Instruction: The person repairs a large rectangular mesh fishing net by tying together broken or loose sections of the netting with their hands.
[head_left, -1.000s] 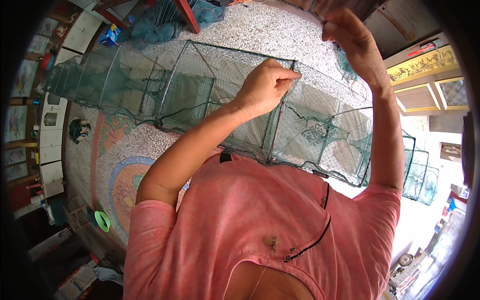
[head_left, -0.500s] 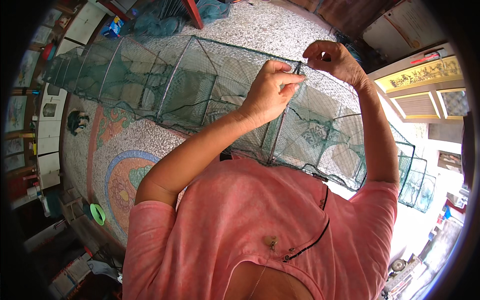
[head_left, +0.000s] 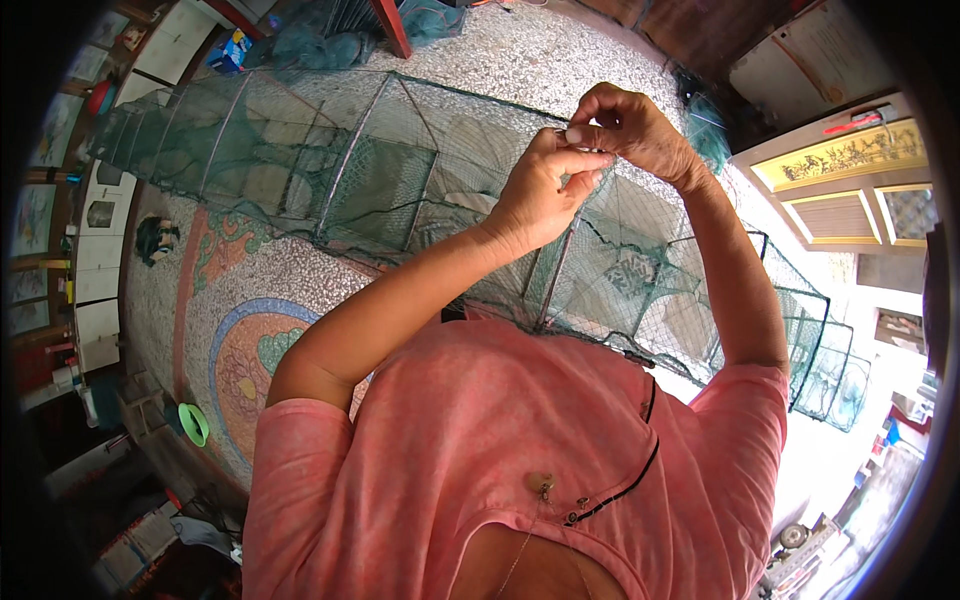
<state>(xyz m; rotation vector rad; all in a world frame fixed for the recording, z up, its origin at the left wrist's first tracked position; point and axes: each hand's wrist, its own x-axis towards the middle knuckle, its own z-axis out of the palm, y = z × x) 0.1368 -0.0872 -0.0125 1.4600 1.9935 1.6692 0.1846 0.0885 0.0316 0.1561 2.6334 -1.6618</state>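
A long green mesh net trap (head_left: 390,190) with thin rod frames stretches across in front of me, from the far left to the right. My left hand (head_left: 540,190) is closed, its thumb and fingers pinching the trap's upper edge where a frame rod (head_left: 562,258) meets the cord. Thumb and bent fingers pressed together, my right hand (head_left: 640,135) meets the left fingertips at that same corner. Whatever the right fingertips hold is too small to make out. Both forearms are raised over the netting.
Behind the trap, more dark green netting (head_left: 335,45) is heaped beside a red post (head_left: 390,28). A blue box (head_left: 229,50) sits at the upper left. A green basin (head_left: 194,425) is at the lower left, and yellow-framed panelling (head_left: 840,160) is at the right.
My right hand has moved left and closed in on the left fingertips; it was apart from them before. My left hand has stayed almost in place on the trap's edge.
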